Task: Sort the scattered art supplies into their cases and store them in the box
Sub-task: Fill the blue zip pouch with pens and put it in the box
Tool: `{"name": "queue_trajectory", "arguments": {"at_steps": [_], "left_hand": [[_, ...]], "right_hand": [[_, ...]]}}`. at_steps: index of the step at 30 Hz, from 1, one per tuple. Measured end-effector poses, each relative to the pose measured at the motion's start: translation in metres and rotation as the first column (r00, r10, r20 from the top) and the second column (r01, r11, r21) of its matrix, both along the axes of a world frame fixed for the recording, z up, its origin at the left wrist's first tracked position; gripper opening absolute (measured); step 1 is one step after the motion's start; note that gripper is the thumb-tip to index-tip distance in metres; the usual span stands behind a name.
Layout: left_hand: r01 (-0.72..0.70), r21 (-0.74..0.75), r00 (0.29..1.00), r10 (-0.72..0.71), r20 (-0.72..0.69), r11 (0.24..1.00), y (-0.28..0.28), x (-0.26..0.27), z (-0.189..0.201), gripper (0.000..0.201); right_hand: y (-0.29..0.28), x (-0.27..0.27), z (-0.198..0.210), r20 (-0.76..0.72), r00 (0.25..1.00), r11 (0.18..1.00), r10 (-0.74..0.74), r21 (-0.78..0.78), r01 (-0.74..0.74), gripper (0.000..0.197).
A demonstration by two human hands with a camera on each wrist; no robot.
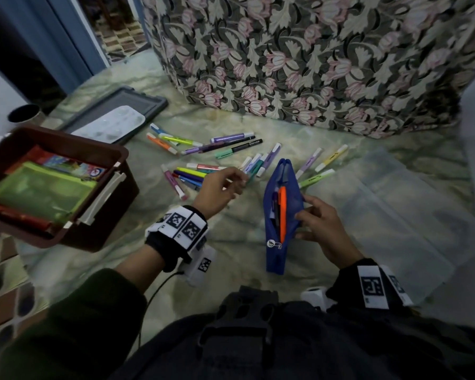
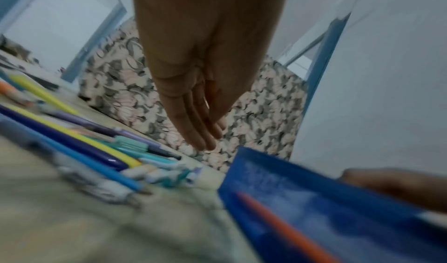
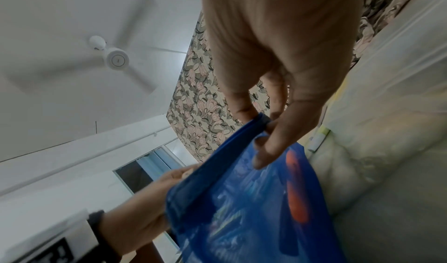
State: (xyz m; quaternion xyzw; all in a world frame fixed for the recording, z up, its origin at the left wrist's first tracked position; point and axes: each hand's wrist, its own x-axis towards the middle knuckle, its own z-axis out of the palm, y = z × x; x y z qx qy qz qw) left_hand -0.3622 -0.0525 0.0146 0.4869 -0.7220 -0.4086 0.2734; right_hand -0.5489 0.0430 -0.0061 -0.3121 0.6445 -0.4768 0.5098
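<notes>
- The right hand [image 1: 322, 223] grasps the open blue case [image 1: 281, 212], upright at centre, orange marker [image 1: 282, 212] inside.
- The left hand [image 1: 220, 187], fingers loose and holding nothing, hovers over scattered markers [image 1: 192, 175] at 10 o'clock of the case.
- The brown box [image 1: 66, 185] sits at 9 o'clock.

The left wrist view is pretty smeared: the pens [image 2: 80, 143] nearest the lens blur into streaks, so their caps and labels can't be read. The blue pouch [image 2: 321, 213] gets cut off by that picture's bottom and right edges, and the fingers [image 2: 396, 187] holding it are just a dark blur. In the head view, the brown box [image 1: 109, 207] runs off the left edge, and the left hand [image 1: 220, 187] hides the pen ends beneath it.
</notes>
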Motion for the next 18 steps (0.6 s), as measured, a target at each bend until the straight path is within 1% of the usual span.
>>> {"name": "queue_trajectory", "arguments": {"at_steps": [2,4,6,8,13,17,18], "left_hand": [[0.04,-0.033,0.979,-0.032,0.203,0.999,-0.014,0.017,-0.013,0.037],[0.091,-0.048,0.915,-0.064,0.398,0.995,-0.024,0.034,-0.025,0.039],[0.148,-0.082,0.86,-0.087,0.503,0.986,-0.032,0.047,-0.035,0.04],[0.186,-0.107,0.819,-0.094,0.565,0.977,-0.036,0.054,-0.041,0.041],[0.273,-0.13,0.749,-0.126,0.65,0.953,-0.042,0.054,-0.047,0.043],[0.292,-0.124,0.672,-0.111,0.732,0.948,-0.044,0.053,-0.051,0.047],[0.297,-0.124,0.665,-0.112,0.738,0.947,-0.044,0.053,-0.051,0.046]], "right_hand": [[-0.002,-0.001,0.0,-0.002,1.0,1.0,0.013,-0.001,-0.013,0.032],[-0.004,-0.002,-0.001,-0.003,1.0,1.0,0.024,-0.004,-0.024,0.032],[-0.007,-0.002,-0.002,-0.005,0.999,0.999,0.033,-0.002,-0.033,0.033],[-0.009,-0.001,-0.002,-0.004,0.999,0.999,0.038,0.004,-0.038,0.035],[-0.011,0.003,-0.001,-0.001,0.999,0.999,0.053,0.012,-0.053,0.038],[-0.01,0.004,-0.001,-0.004,0.998,0.998,0.057,0.022,-0.057,0.04],[-0.01,0.003,-0.001,-0.004,0.998,0.998,0.056,0.022,-0.056,0.04]]}}
